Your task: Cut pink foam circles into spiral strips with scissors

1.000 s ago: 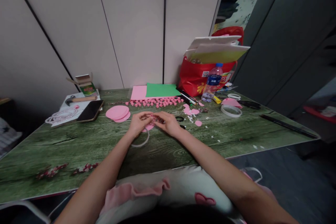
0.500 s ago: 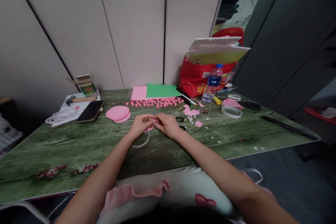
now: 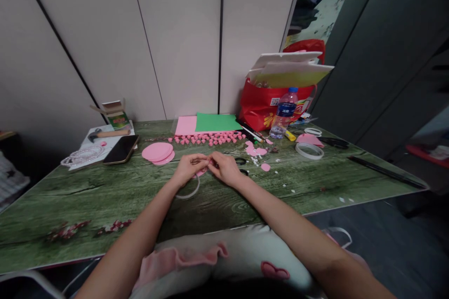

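Note:
My left hand (image 3: 189, 168) and my right hand (image 3: 224, 167) meet over the green wood-patterned table, their fingertips pinched together on a small pink piece (image 3: 209, 161). Its shape is mostly hidden by the fingers. Under my left hand lies some pink paper (image 3: 200, 172), beside a white tape ring (image 3: 191, 194). Black scissor handles (image 3: 241, 161) show just right of my right hand. Pink paper circles (image 3: 157, 152) are stacked to the left of my hands. Behind them runs a row of many small pink rolled pieces (image 3: 210, 138).
Green paper (image 3: 217, 122) lies at the back. A red bag (image 3: 256, 103) and a water bottle (image 3: 282, 114) stand at the back right, near a tape roll (image 3: 309, 151). At left are a phone (image 3: 121, 149), a hammer (image 3: 110, 133) and a small box (image 3: 118, 117).
The fingertips of both hands have shifted slightly around the small pink piece. The objects on the table keep their places.

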`<state>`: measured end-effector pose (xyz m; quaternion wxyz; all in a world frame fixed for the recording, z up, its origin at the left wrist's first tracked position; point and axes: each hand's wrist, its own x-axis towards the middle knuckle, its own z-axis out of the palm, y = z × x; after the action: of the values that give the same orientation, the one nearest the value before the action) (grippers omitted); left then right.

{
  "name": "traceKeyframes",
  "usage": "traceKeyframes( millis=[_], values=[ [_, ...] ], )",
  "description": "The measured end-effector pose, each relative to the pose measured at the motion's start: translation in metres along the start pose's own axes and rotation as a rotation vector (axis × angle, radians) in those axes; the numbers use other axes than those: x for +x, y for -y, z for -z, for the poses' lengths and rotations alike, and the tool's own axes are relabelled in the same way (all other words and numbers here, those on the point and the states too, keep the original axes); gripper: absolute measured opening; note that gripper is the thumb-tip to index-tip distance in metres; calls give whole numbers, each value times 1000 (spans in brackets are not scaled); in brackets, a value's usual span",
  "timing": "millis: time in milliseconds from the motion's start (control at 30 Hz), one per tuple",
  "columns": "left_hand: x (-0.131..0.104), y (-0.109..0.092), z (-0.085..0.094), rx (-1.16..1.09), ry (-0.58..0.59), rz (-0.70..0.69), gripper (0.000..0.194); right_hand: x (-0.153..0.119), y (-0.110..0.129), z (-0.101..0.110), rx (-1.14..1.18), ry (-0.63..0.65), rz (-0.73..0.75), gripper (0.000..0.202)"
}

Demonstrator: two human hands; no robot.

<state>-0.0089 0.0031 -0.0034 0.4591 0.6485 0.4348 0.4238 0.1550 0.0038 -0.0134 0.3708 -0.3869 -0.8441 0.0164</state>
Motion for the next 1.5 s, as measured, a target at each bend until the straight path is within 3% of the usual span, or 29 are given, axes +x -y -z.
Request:
traceKeyframes(
  millis=[333,833,1500],
  values=[
    [-1,-3,-1,-33,-42,1,39,0,1,1,-7,-14,19,16],
    [-1,-4,-1,-87,-1,4,38,2,16,10,-297,185,-21,31],
    [0,-3,-1,-57,-45,-23,38,3,21,9,-330,162,-29,26]
  ],
)
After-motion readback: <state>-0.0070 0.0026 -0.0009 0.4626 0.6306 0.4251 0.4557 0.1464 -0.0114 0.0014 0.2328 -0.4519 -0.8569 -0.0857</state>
